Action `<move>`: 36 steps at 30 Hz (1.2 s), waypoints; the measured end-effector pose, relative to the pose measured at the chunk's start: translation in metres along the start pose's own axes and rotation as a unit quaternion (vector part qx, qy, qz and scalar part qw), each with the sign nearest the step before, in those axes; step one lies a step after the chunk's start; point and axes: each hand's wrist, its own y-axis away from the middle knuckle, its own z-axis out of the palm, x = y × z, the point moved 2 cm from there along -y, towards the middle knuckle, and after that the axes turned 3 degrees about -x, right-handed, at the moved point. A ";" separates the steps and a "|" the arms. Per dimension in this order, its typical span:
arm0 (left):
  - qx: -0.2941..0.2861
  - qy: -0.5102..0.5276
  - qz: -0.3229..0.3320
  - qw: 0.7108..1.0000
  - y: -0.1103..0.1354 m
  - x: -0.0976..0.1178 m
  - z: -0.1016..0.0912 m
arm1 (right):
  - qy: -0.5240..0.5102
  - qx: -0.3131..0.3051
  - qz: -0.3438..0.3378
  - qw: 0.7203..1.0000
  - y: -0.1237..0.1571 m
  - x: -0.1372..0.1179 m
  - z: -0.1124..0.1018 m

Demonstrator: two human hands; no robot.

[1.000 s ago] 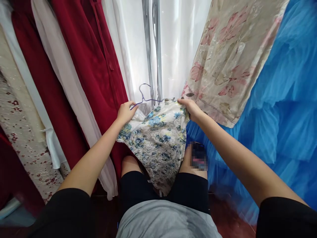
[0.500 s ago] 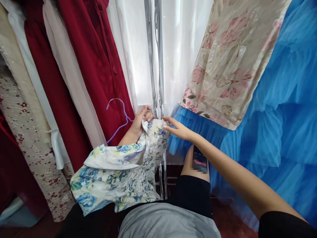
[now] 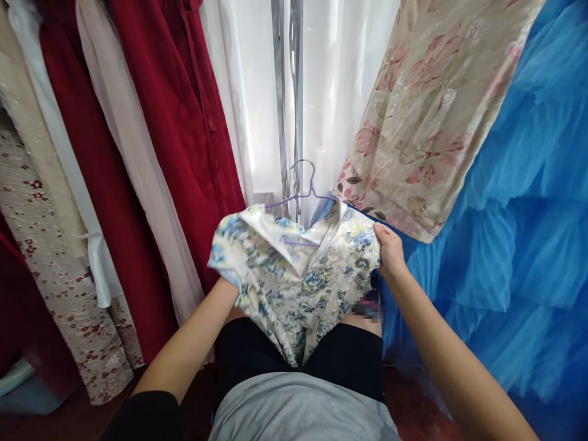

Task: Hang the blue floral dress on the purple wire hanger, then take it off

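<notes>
A white garment with blue and yellow flowers (image 3: 294,275) hangs on a thin purple wire hanger (image 3: 305,187) in front of me. My right hand (image 3: 388,248) pinches the garment's right shoulder edge, fingers closed on the cloth. My left forearm (image 3: 193,343) reaches up under the garment's left side, and that hand is hidden beneath the fabric. The hanger's hook points up, close to the metal rack pole (image 3: 287,104).
Red dresses (image 3: 184,122) and pale dresses hang at left, a sheer white curtain (image 3: 335,92) behind. A beige rose-print garment (image 3: 427,110) and a blue tulle skirt (image 3: 519,233) fill the right. A phone (image 3: 365,306) lies on my thigh.
The garment has swung back from my left side to the middle, hanger hook now upright. My right hand went from open beside the cloth to gripping its right shoulder; my left hand slid under it.
</notes>
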 end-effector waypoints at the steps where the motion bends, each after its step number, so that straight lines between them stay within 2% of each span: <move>1: 0.004 0.010 -0.009 1.000 0.005 -0.008 -0.006 | -0.006 0.032 -0.013 0.999 -0.006 0.000 -0.004; 3: 0.009 0.048 -0.033 0.998 0.013 -0.024 -0.012 | -0.016 0.071 -0.024 0.997 -0.018 0.000 -0.004; 5: 0.024 0.109 -0.060 0.992 0.021 -0.041 -0.012 | -0.027 0.068 -0.013 0.997 -0.027 0.001 0.006; 8: 0.074 0.178 -0.084 0.978 0.036 -0.066 -0.007 | -0.032 0.015 0.009 0.999 -0.031 0.000 0.029; 10: 0.109 0.163 -0.087 0.977 0.049 -0.081 -0.004 | -0.022 -0.029 0.021 0.999 -0.028 -0.002 0.037; 13: 0.151 0.134 -0.110 0.973 0.076 -0.100 0.000 | 0.007 -0.089 0.069 0.994 -0.016 -0.008 0.034; 15: 0.159 0.128 -0.130 0.970 0.095 -0.109 0.004 | 0.035 -0.124 0.089 0.988 -0.007 -0.011 0.027; 17: 0.157 0.123 -0.134 0.971 0.111 -0.115 0.009 | 0.076 -0.126 0.044 0.988 0.001 -0.011 0.021; 19: 0.173 0.113 -0.121 0.971 0.124 -0.117 0.010 | 0.128 -0.091 -0.041 0.987 0.008 -0.006 0.017; 21: 0.223 0.096 -0.102 0.965 0.132 -0.117 0.008 | 0.169 -0.054 -0.099 0.979 0.014 0.005 0.015; 24: 0.281 0.065 -0.087 0.953 0.141 -0.111 0.001 | 0.181 -0.020 -0.096 0.979 0.016 0.025 0.008; 26: 0.279 0.047 -0.084 0.956 0.145 -0.106 0.000 | 0.183 -0.013 -0.074 0.980 0.018 0.032 0.001; 28: 0.268 0.038 -0.086 0.959 0.149 -0.103 0.003 | 0.201 0.008 -0.083 0.976 0.027 0.031 -0.004; 29: 0.264 0.038 -0.087 0.960 0.151 -0.103 0.006 | 0.213 0.046 -0.105 0.970 0.036 0.029 -0.005; 32: 0.255 0.044 -0.094 0.961 0.158 -0.107 0.023 | 0.216 0.220 -0.174 0.935 0.084 0.033 0.003; 33: 0.251 0.043 -0.100 0.962 0.160 -0.108 0.029 | 0.202 0.226 -0.157 0.940 0.102 0.041 0.012; 34: 0.245 0.040 -0.106 0.963 0.162 -0.110 0.036 | 0.186 0.176 -0.114 0.960 0.117 0.053 0.025; 35: 0.233 0.036 -0.112 0.965 0.164 -0.111 0.043 | 0.175 0.073 -0.052 0.980 0.129 0.067 0.040; 36: 0.219 0.033 -0.114 0.969 0.165 -0.110 0.049 | 0.161 -0.027 0.016 0.987 0.140 0.080 0.055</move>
